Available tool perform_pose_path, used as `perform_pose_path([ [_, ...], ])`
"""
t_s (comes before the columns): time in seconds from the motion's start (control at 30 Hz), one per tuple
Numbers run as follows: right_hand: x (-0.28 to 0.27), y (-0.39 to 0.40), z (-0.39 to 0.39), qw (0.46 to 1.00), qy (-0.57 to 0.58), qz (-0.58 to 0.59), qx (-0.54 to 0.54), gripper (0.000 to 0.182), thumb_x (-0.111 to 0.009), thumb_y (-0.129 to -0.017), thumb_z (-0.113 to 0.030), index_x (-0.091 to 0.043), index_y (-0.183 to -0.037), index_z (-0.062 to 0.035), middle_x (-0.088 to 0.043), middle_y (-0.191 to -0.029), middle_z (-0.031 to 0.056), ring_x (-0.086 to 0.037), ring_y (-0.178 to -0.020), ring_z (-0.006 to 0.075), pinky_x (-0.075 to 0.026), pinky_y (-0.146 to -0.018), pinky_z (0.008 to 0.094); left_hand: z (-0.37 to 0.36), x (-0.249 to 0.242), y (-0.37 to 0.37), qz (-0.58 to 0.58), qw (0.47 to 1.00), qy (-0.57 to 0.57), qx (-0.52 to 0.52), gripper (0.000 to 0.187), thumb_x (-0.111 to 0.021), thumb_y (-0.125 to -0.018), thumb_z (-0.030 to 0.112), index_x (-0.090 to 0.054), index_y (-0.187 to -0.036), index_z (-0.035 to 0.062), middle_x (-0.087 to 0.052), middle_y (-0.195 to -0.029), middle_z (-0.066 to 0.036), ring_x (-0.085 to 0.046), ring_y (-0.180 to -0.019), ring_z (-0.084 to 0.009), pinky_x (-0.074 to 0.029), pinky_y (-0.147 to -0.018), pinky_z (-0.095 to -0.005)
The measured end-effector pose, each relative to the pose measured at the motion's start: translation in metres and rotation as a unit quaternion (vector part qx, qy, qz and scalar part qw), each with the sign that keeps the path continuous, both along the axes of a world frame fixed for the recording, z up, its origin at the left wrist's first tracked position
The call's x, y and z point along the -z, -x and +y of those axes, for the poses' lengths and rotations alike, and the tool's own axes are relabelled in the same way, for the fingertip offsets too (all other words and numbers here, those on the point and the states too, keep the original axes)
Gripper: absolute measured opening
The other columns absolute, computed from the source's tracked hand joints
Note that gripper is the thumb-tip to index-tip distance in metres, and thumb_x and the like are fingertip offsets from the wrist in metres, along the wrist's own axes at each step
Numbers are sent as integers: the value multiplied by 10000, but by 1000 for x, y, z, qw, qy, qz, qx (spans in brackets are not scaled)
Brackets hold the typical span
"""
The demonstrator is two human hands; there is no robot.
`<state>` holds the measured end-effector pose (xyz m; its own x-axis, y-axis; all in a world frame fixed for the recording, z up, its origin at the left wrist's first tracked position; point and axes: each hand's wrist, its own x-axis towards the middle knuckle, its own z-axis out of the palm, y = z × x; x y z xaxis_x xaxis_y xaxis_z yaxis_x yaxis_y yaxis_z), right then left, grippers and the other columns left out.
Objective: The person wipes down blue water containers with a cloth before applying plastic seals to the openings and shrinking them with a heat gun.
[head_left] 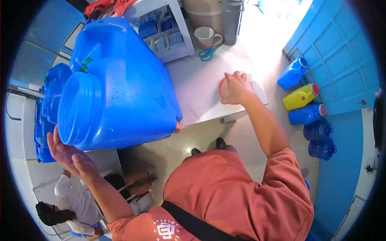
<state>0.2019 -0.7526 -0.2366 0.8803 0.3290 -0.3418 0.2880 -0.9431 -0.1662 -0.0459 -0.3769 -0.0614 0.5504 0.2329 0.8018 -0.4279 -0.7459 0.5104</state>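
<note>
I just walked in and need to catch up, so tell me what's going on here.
A person in an orange shirt has the right hand over a round red-rimmed lid on the white table. The open left hand is by the mouth of a big blue jug, which is uncapped; whether they touch is unclear. A mug and scissors sit farther back, and another person is at the lower left.
</note>
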Motion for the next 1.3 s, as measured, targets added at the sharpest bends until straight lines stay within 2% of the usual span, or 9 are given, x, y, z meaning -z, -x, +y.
perform_pose_path([
  [0.1, -10, 4, -13, 998, -4, 38, 42, 1090, -824, -631, -482, -314, -1526, -126, -425, -1432, 183, -402, -1327, 379, -410, -1053, 557, -9, -18, 8, -73, 997, 4, 2, 819, -621, -929, 524, -314, -1478, -2, -409, -1491, -202, -470, -1329, -299, -393, -1101, -441],
  [0.2, -36, 15, -26, 998, -54, -27, 35, 1071, -817, -641, -477, -321, -1519, -117, -411, -1452, 188, -389, -1349, 374, -405, -1058, 545, -53, -17, 27, -84, 908, 153, 380, 749, -649, -905, 520, -420, -1433, 40, -554, -1282, -156, -568, -1100, -239, -463, -977, -374],
  [0.4, -95, 68, -2, 879, -463, -49, -97, 993, -792, -735, -505, -328, -1527, -124, -371, -1531, 165, -385, -1398, 358, -381, -1104, 541, -164, 60, -10, 355, 785, 279, 423, 944, -789, -812, 442, -288, -1527, 82, -337, -1513, -215, -396, -1362, -353, -372, -1086, -512],
  [0.47, -79, 86, 13, 568, -798, 200, -29, 762, -627, -881, -481, -360, -1503, -132, -433, -1485, 138, -435, -1365, 306, -406, -1088, 484, -177, 64, -24, 306, 877, 104, 355, 928, -804, -794, 414, -317, -1526, 114, -279, -1546, -214, -340, -1395, -388, -350, -1101, -525],
  [0.5, -80, 94, 15, 569, -797, 200, -34, 762, -627, -881, -481, -360, -1503, -132, -433, -1485, 138, -435, -1365, 306, -406, -1088, 484, -180, 64, -27, 247, 927, -74, 274, 916, -819, -776, 386, -347, -1524, 146, -221, -1579, -213, -285, -1428, -423, -329, -1116, -539],
  [0.6, -84, 114, 20, 274, -863, 407, 118, 694, -320, -997, -586, -416, -1465, -82, -547, -1397, 139, -564, -1255, 303, -463, -1059, 459, -178, 62, -24, 187, 932, -271, 154, 917, -903, -666, 322, -464, -1459, 187, -207, -1581, -228, -204, -1439, -500, -353, -1110, -531],
  [0.9, -240, 102, 64, 325, -838, 417, -136, 483, -353, -1084, -394, -538, -1348, -34, -635, -1280, 107, -620, -1148, 204, -506, -983, 379, -126, -64, -25, -86, 919, -386, -7, 552, -813, -761, 178, -636, -1283, 138, -582, -1339, -195, -519, -1267, -442, -446, -1035, -526],
  [1.1, -265, 62, 136, 749, -636, 8, -186, 397, -514, -1030, -328, -616, -1245, -10, -647, -1205, 91, -582, -1140, 157, -420, -1017, 289, -73, -96, -7, 85, 945, -313, -48, 582, -841, -736, 242, -627, -1257, 99, -594, -1316, -174, -549, -1228, -411, -444, -1034, -476],
  [1.3, -237, 67, 164, 701, -672, 74, -228, 388, -493, -1023, -261, -590, -1296, -2, -628, -1232, 86, -541, -1178, 155, -386, -1043, 278, -61, -88, 0, 138, 929, -327, -100, 623, -813, -752, 368, -599, -1272, 100, -583, -1292, -167, -524, -1237, -400, -432, -1037, -484],
])
